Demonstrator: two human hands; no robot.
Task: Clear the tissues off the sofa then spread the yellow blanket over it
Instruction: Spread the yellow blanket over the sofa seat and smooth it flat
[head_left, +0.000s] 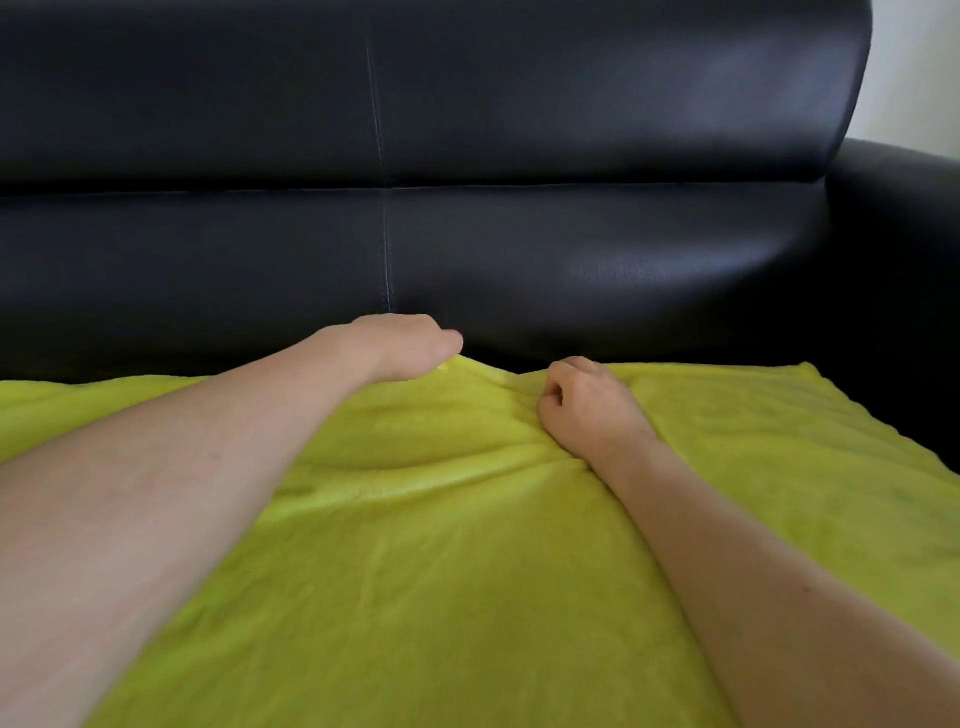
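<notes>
The black leather sofa (519, 156) is filling the view; the fuzzy yellow-green blanket (441, 545) is lying spread across its seat, far edge at the backrest. The left hand (400, 345) is apparently gripping that edge, fingers hidden; the right hand (587, 402) is resting curled on the blanket, seemingly pinching a fold.

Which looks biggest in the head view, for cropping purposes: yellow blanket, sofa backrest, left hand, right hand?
1. Sofa backrest and yellow blanket: both fill about half the frame, too close to rank.
2. Left hand and right hand: alike, far smaller.
</notes>
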